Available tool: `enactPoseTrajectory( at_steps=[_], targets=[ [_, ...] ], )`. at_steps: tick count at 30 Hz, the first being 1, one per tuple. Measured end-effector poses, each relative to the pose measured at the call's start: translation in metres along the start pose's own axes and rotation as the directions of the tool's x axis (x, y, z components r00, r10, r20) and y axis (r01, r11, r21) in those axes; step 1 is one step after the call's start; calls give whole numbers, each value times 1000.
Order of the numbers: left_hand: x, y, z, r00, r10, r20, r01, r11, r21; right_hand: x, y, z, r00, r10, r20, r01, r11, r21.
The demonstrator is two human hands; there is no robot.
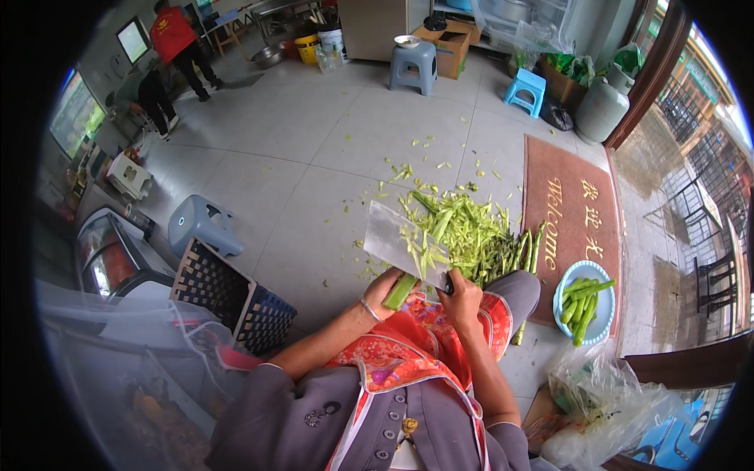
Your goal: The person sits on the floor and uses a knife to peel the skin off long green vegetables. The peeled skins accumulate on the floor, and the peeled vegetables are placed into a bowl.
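Note:
My left hand (384,289) grips a green stem vegetable (402,292), whose cut end points toward me; its far part is hidden behind the blade. In my right hand (463,300) is the dark handle of a cleaver (389,235). The broad blade slants up and left over the stem, with pale green peel strips stuck to its face. Beyond my hands a large heap of peelings and leaves (477,235) lies on the tile floor. Several unpeeled stems (535,247) rest at its right side. A pale blue basin (604,321) at the right holds peeled green stems (586,303).
A brown doormat (565,176) lies by the doorway. To the left are a grey-blue stool (200,221) and a woven basket (265,318). Another stool (412,62) bears a bowl (407,41). A gas cylinder (604,109) stands at right. Two people (177,41) are at the far left.

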State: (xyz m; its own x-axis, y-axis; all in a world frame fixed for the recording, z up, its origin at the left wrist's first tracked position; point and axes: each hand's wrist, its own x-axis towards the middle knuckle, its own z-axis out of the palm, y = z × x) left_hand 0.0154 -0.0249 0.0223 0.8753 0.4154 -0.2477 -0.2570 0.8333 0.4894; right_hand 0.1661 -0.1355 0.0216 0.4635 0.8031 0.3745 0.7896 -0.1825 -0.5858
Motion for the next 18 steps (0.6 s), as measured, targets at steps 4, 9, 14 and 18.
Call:
enactPoseTrajectory(
  at_steps=[4,9,14,18],
  targets=[
    [-2,2,4,999,-50,22,51,998,-31,9,13,14,992,72,-105,-69,997,24],
    [-8,3,2,991,-44,128,43,999,10,27,49,21,951,296,-92,-264,929,260],
    [-9,8,5,993,-34,110,24,996,89,27,42,-6,967,217,-132,-188,960,206],
    [-4,8,10,1000,-1,-1,1,988,157,17,8,-38,1000,12,17,-13,1000,17]
  ],
)
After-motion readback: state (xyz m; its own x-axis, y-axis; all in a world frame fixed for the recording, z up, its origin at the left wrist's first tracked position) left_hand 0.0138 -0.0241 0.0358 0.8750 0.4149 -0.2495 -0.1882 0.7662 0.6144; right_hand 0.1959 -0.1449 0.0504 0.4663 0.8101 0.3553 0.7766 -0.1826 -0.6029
